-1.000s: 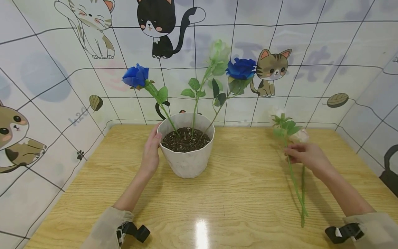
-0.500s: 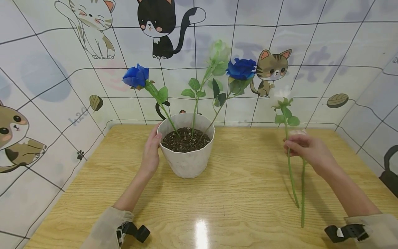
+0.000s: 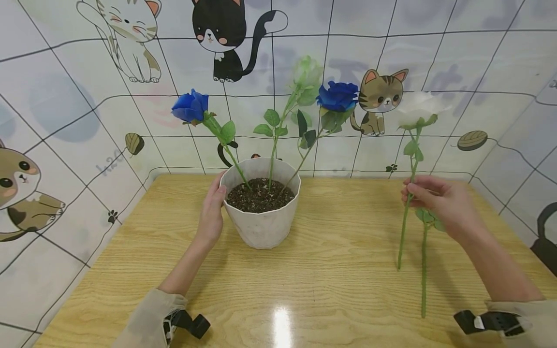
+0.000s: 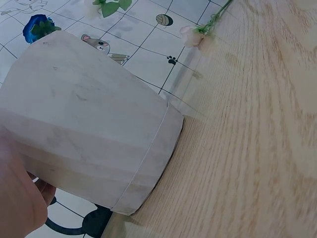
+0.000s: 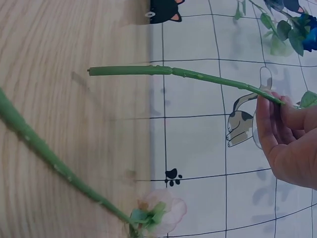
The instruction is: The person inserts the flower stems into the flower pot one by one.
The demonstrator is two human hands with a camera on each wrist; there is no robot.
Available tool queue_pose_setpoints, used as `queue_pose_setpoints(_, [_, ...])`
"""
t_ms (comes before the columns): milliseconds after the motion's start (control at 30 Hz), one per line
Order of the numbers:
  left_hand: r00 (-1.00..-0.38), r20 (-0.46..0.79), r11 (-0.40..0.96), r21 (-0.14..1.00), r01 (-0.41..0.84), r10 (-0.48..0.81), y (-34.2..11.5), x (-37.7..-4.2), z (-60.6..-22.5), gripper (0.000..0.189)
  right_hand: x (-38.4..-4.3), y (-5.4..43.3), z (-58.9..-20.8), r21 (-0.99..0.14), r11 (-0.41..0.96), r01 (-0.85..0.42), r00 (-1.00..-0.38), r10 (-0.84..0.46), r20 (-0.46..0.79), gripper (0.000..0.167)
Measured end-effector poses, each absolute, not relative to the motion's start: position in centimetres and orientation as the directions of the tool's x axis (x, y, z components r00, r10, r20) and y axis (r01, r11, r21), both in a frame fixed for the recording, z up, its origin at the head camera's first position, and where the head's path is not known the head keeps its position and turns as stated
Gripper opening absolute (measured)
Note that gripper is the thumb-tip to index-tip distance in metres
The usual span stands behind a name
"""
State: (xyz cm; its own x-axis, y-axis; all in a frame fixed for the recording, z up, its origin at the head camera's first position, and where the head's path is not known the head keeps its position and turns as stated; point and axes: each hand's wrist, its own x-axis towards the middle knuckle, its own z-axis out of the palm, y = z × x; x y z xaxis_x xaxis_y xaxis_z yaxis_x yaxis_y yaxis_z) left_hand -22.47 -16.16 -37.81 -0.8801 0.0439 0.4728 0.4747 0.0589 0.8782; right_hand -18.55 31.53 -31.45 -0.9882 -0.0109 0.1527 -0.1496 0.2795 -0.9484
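My left hand (image 3: 211,212) holds the left side of a white flower pot (image 3: 263,227), its fingers partly hidden behind the wall. Dark soil (image 3: 260,195) fills the pot, and a blue rose (image 3: 190,106), a pale green rose (image 3: 307,75) and a second blue rose (image 3: 337,96) stand in it. At the right, my right hand (image 3: 444,200) pinches the stem of a white rose (image 3: 419,113), bloom up and cut end hanging above the table. Below that hand lies a pale pink rose (image 5: 168,210), its bloom hidden behind the hand in the head view.
The wooden table (image 3: 339,280) meets a cloth backdrop (image 3: 296,19) printed with cats and grid lines at its back and sides. A black object (image 3: 546,239) shows at the right edge.
My right hand has lifted the white rose from beside the pink rose; its bloom rose and the stem's end came off the table. My left hand and the pot stayed put.
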Motion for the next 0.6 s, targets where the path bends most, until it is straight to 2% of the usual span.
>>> queue_pose_setpoints(100, [-0.882,0.469,0.058,0.880,0.471,0.042,-16.2,-22.5,-37.8,0.050,-18.5,31.1,-30.8,-0.938,0.314,-0.148,-0.987,0.010,0.160,0.021])
queue_pose_setpoints(200, [-0.885,0.464,0.062,0.883,0.466,0.042,-16.2,-22.5,-37.8,0.050,-18.4,30.8,-29.9,-0.940,0.290,-0.179,-0.982,0.008,0.190,0.025])
queue_pose_setpoints(433, [-0.884,0.466,0.070,0.881,0.468,0.044,-16.2,-22.4,-37.8,0.050,-18.2,29.8,-27.9,-0.945,0.075,-0.319,-0.948,-0.021,0.318,0.022])
queue_pose_setpoints(600, [-0.884,0.466,0.072,0.881,0.468,0.043,-16.2,-22.4,-37.8,0.050,-18.0,28.8,-26.6,-0.939,0.054,-0.340,-0.940,-0.006,0.341,0.024])
